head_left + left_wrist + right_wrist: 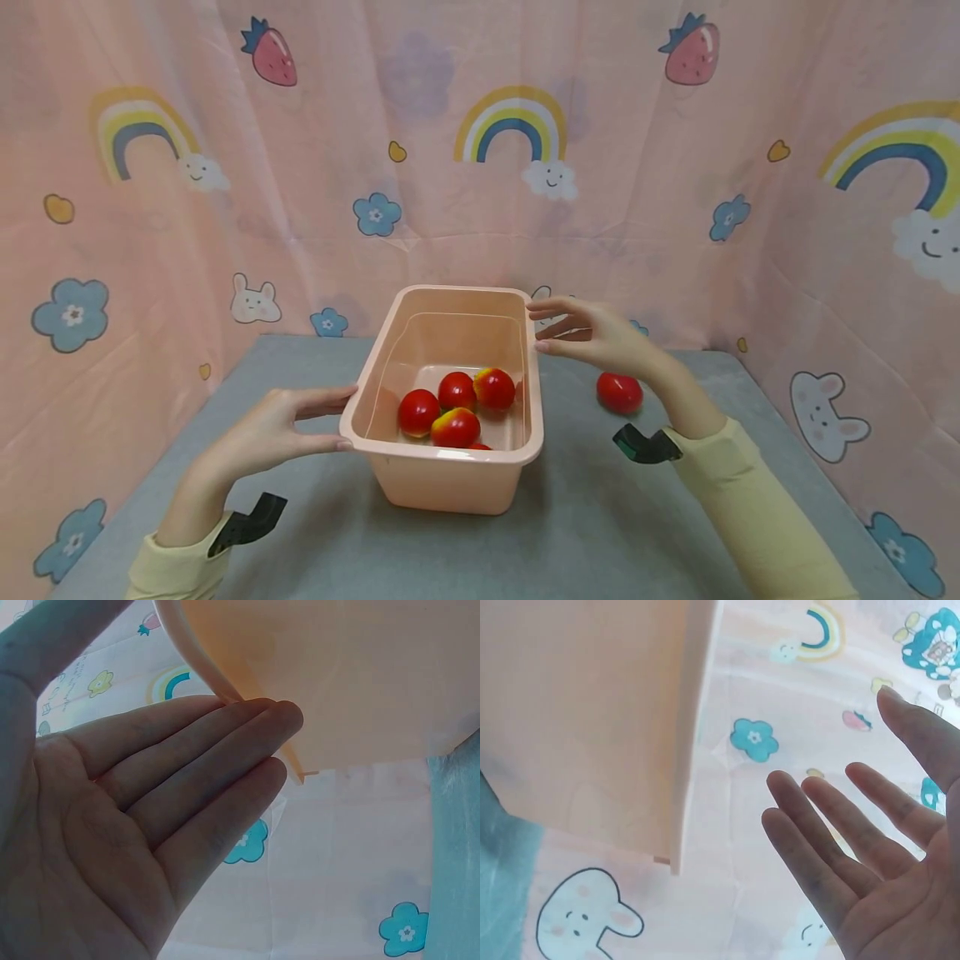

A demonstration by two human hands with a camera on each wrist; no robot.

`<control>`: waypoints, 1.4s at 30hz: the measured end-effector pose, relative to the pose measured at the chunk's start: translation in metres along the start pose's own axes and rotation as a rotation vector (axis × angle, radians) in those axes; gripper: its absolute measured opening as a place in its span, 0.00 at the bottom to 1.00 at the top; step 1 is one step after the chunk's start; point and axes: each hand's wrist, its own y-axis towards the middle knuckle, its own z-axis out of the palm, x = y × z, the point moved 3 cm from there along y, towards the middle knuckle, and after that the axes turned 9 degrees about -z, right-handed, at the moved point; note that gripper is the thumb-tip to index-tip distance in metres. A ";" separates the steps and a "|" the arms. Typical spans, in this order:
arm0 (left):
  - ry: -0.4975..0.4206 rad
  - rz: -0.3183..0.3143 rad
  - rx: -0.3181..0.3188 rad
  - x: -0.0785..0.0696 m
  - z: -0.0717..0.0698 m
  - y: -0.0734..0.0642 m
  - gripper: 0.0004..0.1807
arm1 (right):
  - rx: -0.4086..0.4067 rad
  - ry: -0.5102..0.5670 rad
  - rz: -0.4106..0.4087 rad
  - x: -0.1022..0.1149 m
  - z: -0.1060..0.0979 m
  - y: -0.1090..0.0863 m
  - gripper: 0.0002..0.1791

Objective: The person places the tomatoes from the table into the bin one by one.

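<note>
A peach-coloured plastic bin [457, 479] stands on the grey table with several glossy red fruits inside, some with yellow patches, such as this red-yellow fruit [456, 427]. Another is mostly hidden behind the bin's front wall. At the bin's front left corner, my left hand [281, 425] touches the rim with outstretched fingers and thumb. The left wrist view shows those straight fingers [217, 761] against the rim's edge. My right hand [600, 333] is beside the far right rim, fingers extended. In the right wrist view a gap separates its spread fingers from the bin wall [592, 735].
One more red fruit [619, 393] lies on the grey table [600, 533], right of the bin and below my right wrist. A pink printed curtain [300, 208] hangs behind the table and along both sides. Black straps [647, 445] sit at both wrists.
</note>
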 end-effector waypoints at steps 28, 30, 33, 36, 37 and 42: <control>0.015 0.001 -0.031 0.003 0.000 -0.001 0.39 | -0.080 -0.035 0.126 -0.067 -0.010 -0.037 0.29; 0.017 0.011 -0.029 0.002 0.000 -0.001 0.38 | -0.079 -0.041 0.140 -0.072 -0.011 -0.040 0.29; 0.016 0.015 -0.024 0.001 0.000 -0.001 0.38 | -0.075 -0.044 0.158 -0.080 -0.014 -0.046 0.28; 0.012 0.014 -0.023 0.001 -0.001 -0.001 0.38 | -0.070 -0.036 0.171 -0.086 -0.016 -0.051 0.28; 0.013 0.013 -0.023 0.001 -0.001 -0.001 0.38 | -0.068 -0.030 0.175 -0.089 -0.016 -0.052 0.28; 0.011 0.012 -0.021 0.000 -0.001 -0.001 0.38 | -0.060 -0.023 0.208 -0.098 -0.018 -0.061 0.28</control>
